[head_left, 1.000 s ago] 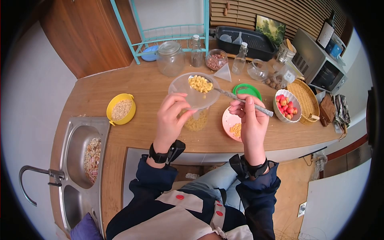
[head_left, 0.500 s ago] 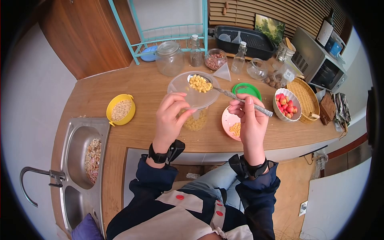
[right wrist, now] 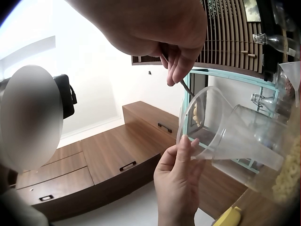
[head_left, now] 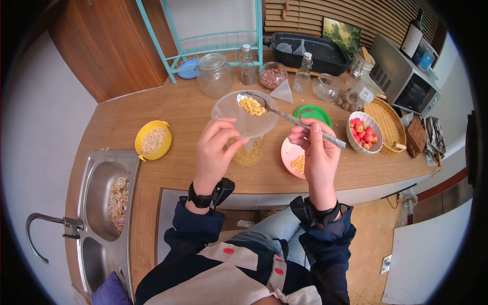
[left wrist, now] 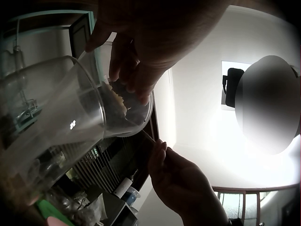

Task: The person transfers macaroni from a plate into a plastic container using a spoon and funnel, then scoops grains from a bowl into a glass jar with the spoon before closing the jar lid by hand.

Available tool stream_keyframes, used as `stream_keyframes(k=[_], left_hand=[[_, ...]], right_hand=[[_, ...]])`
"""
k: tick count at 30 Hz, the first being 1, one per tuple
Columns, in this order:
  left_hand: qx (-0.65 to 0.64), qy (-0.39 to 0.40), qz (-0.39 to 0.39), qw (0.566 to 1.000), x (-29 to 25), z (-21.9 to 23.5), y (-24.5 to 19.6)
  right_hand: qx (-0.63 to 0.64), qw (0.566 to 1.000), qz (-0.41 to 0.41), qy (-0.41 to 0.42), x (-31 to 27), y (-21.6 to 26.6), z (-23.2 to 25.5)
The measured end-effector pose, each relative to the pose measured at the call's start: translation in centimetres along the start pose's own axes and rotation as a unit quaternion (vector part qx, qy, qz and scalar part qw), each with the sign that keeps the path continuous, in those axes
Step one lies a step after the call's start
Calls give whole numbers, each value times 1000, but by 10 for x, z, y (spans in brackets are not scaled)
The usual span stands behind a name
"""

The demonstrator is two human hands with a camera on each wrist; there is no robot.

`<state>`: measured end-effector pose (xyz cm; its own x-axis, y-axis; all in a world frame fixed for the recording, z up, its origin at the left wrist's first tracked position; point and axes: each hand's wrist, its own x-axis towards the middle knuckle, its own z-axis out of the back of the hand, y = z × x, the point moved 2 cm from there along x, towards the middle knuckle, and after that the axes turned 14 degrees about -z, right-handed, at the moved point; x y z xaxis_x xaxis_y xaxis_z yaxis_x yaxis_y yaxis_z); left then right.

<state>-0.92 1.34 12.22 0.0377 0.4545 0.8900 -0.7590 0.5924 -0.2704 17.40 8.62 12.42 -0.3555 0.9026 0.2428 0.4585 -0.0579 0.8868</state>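
My left hand (head_left: 216,145) pinches the rim of a clear plastic funnel (head_left: 230,113). In the right wrist view the funnel (right wrist: 214,141) has its spout inside a clear jar (right wrist: 237,123). Elbow macaroni fills the lower part of that jar (head_left: 248,156). Between the thumb and fingers of my right hand (head_left: 319,147) is the patterned handle of a metal spoon (head_left: 290,119). The spoon's bowl is tilted over the funnel's mouth, with macaroni (head_left: 252,106) at its near edge. A pink plate (head_left: 290,149) with more macaroni lies partly behind my right hand.
A yellow bowl (head_left: 167,137) of oats stands left, by the sink (head_left: 133,162). A green lid (head_left: 316,116), a white bowl (head_left: 354,122) of red fruit and a wicker basket (head_left: 391,119) are at right. Glass jars, bottles and a small funnel (head_left: 282,92) line the back.
The spoon in my right hand has tipped a little, and its macaroni has slid toward the near edge, baring part of the spoon's bowl. My left hand keeps its hold on the funnel.
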Motion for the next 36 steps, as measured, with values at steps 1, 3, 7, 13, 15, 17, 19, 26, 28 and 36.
stream_keyframes(k=[1,3,7,13,15,17,19,26,28,36], left_hand=[[-1,0,-1,1000,0,0,0],[-2,-1,-1,1000,1,0,-1],[-5,-1,-2,1000,2,2,-2],[-8,0,-4,1000,1,2,-1],[-8,0,-6,1000,1,2,-1],[-4,-1,-4,1000,1,2,-2],[6,1,-11,1000,0,2,-1],[62,39,-63,995,-12,-5,12],[45,31,-40,998,-17,-6,16],[216,-72,-118,967,-33,2,-9]], right_hand=[[-1,1000,1,1,0,0,0],[-3,1000,4,5,0,0,0],[-27,999,14,12,-1,-1,0],[-28,999,13,14,-2,1,-2],[-31,999,15,13,-3,2,-3],[-33,999,17,13,-5,4,-4],[-122,991,60,17,-9,8,-5],[-282,942,180,-31,-32,12,9],[-261,946,173,-80,-38,10,22],[-224,942,84,-236,-74,-25,98]])
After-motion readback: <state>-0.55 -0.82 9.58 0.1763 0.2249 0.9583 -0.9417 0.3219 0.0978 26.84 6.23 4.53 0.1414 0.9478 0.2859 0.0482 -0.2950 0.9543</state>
